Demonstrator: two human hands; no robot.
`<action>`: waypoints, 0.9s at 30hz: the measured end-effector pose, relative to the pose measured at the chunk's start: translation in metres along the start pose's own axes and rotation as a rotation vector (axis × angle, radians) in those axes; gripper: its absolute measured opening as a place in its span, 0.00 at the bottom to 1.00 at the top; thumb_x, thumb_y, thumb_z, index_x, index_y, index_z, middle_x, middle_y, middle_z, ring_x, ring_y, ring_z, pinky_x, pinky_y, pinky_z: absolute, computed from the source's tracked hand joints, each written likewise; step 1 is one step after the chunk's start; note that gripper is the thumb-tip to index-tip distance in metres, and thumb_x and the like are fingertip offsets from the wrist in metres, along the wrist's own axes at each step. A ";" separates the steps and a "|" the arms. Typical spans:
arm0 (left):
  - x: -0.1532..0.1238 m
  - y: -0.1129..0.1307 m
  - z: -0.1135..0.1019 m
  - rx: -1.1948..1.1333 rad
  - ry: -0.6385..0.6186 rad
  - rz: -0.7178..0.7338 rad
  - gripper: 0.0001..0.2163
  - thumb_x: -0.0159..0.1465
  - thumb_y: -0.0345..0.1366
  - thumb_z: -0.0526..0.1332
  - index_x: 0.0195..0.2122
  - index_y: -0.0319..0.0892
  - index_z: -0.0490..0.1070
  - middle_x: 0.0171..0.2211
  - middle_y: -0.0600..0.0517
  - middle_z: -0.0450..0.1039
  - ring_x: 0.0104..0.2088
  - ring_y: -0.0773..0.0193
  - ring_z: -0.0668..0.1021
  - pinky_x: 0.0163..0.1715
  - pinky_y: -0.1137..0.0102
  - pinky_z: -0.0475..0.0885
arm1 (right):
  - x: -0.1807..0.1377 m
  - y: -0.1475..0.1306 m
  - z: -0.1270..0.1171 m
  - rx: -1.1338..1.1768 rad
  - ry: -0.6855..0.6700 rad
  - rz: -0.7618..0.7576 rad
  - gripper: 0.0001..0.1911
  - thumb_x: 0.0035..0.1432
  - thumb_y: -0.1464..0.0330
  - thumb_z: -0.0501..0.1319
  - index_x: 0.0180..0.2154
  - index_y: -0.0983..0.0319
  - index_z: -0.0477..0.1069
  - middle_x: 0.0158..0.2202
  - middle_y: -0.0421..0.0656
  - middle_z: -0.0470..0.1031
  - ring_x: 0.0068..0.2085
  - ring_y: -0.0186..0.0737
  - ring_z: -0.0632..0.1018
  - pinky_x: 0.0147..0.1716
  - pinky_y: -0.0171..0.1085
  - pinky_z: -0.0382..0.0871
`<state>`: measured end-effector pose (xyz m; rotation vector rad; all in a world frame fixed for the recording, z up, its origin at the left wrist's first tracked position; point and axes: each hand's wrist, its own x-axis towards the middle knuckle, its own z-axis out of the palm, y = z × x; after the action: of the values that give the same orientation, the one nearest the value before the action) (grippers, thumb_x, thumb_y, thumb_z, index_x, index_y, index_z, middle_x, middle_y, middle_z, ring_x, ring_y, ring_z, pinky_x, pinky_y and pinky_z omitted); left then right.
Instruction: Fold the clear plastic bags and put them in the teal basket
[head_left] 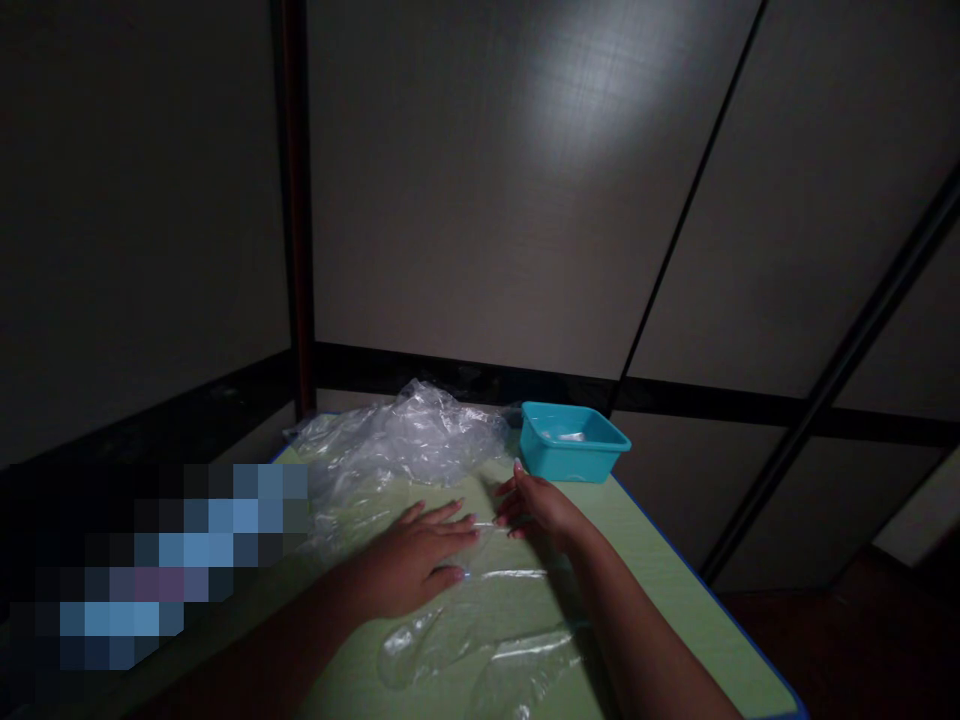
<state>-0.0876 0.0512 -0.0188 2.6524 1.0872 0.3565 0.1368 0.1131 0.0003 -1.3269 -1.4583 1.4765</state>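
Observation:
A sheet of clear plastic [517, 655] lies over the near part of the light green table, with shiny creases. My left hand [409, 565] rests flat on it, fingers spread and pointing right. Just to the right, my right hand [536, 505] is held over the sheet with its fingers loosely curved and apart; its fingertips are close to a crease, and I cannot tell whether they touch it. Behind both hands a crumpled heap of clear plastic [420, 435] is bunched at the table's far left.
A turquoise plastic basin [574, 460] stands at the table's far right corner, with something pale inside. The green tabletop [660, 590] has a blue edge. Dark-framed panels [480, 200] rise behind it. A blurred-out patch covers the lower left.

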 end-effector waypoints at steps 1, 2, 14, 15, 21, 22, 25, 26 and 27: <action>0.000 0.000 0.000 -0.001 0.001 -0.001 0.22 0.65 0.39 0.51 0.60 0.59 0.49 0.62 0.57 0.51 0.63 0.56 0.49 0.57 0.49 0.44 | -0.001 -0.001 0.001 0.004 -0.006 -0.017 0.26 0.62 0.52 0.43 0.34 0.65 0.66 0.24 0.45 0.71 0.26 0.38 0.75 0.20 0.33 0.68; 0.000 0.000 0.000 -0.002 0.002 -0.002 0.22 0.65 0.39 0.51 0.60 0.59 0.49 0.62 0.57 0.51 0.63 0.56 0.49 0.57 0.49 0.44 | -0.002 -0.002 0.002 0.008 -0.009 -0.036 0.25 0.62 0.51 0.43 0.34 0.65 0.66 0.24 0.44 0.71 0.26 0.38 0.75 0.20 0.33 0.68; -0.001 -0.001 0.001 -0.025 -0.020 -0.003 0.23 0.65 0.39 0.51 0.60 0.60 0.48 0.61 0.57 0.52 0.62 0.55 0.51 0.57 0.47 0.43 | -0.002 -0.005 0.002 0.026 0.024 -0.262 0.28 0.59 0.48 0.45 0.35 0.65 0.68 0.28 0.42 0.71 0.26 0.36 0.76 0.35 0.38 0.69; -0.001 -0.001 0.001 -0.026 -0.024 -0.001 0.23 0.65 0.39 0.51 0.60 0.59 0.49 0.61 0.56 0.52 0.62 0.55 0.51 0.57 0.47 0.43 | -0.002 -0.005 0.002 0.022 0.004 -0.271 0.28 0.59 0.47 0.46 0.36 0.65 0.69 0.29 0.43 0.72 0.28 0.37 0.77 0.37 0.39 0.68; 0.000 -0.005 0.003 0.010 -0.022 -0.032 0.23 0.65 0.41 0.51 0.61 0.59 0.48 0.62 0.56 0.50 0.63 0.55 0.50 0.56 0.46 0.43 | -0.010 -0.001 0.003 -0.087 -0.284 -0.238 0.35 0.55 0.44 0.48 0.51 0.65 0.66 0.51 0.53 0.69 0.50 0.45 0.72 0.52 0.44 0.59; 0.000 -0.006 0.004 0.018 -0.014 -0.040 0.23 0.65 0.41 0.51 0.61 0.58 0.48 0.62 0.55 0.50 0.63 0.55 0.49 0.56 0.46 0.42 | -0.012 -0.001 0.003 -0.178 -0.337 -0.233 0.36 0.55 0.44 0.46 0.54 0.63 0.64 0.56 0.51 0.64 0.54 0.44 0.67 0.55 0.44 0.55; 0.001 -0.009 0.005 0.027 0.000 -0.055 0.24 0.64 0.39 0.52 0.61 0.57 0.49 0.62 0.54 0.49 0.63 0.55 0.48 0.57 0.47 0.42 | -0.019 -0.004 0.005 -0.497 -0.410 -0.213 0.36 0.56 0.43 0.41 0.58 0.56 0.58 0.61 0.44 0.56 0.61 0.44 0.57 0.60 0.46 0.38; 0.001 -0.010 0.005 0.028 0.000 -0.057 0.24 0.64 0.39 0.52 0.61 0.56 0.49 0.62 0.54 0.49 0.63 0.55 0.48 0.57 0.48 0.43 | -0.020 -0.005 0.005 -0.579 -0.421 -0.205 0.35 0.56 0.44 0.41 0.58 0.54 0.57 0.61 0.43 0.54 0.62 0.45 0.54 0.60 0.48 0.33; 0.001 -0.010 0.006 0.027 -0.001 -0.059 0.24 0.64 0.38 0.52 0.61 0.56 0.48 0.63 0.54 0.49 0.63 0.55 0.48 0.57 0.48 0.43 | -0.022 -0.007 0.006 -0.634 -0.434 -0.196 0.34 0.56 0.44 0.41 0.59 0.53 0.55 0.62 0.43 0.53 0.62 0.46 0.52 0.59 0.50 0.29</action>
<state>-0.0913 0.0584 -0.0272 2.6374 1.1749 0.3308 0.1358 0.0921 0.0107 -1.1874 -2.4092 1.2663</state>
